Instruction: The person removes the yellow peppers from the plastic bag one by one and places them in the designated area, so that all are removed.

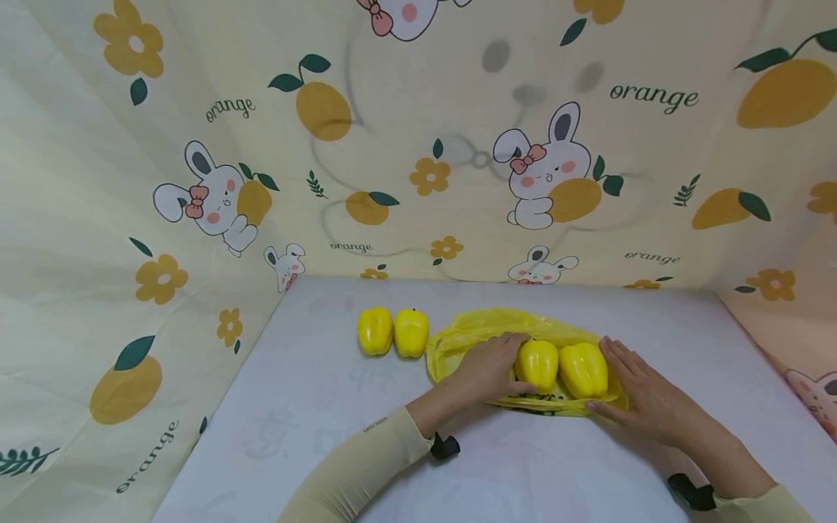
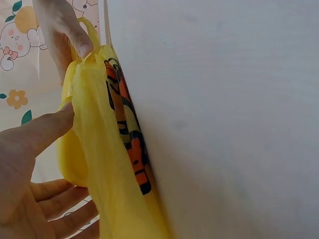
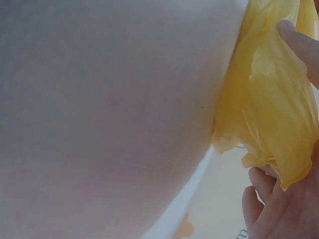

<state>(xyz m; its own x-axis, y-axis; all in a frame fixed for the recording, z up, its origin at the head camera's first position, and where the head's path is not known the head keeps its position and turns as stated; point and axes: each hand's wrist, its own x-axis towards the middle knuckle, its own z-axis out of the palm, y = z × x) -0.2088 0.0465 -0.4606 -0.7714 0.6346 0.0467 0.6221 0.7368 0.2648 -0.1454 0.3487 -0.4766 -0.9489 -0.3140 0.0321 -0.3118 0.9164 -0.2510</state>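
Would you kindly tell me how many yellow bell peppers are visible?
4: leftmost pepper and second pepper left of the yellow plastic bag; third pepper and fourth pepper at its opening, between left hand and right hand. Bag may hide more.

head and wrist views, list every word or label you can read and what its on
"orange": five times, on the printed backdrop in the head view.
Left sleeve: lettering too small to read surely.
Yellow bag: red-and-black print, not readable at this angle.
White tabletop: faint marks, too blurred to read.
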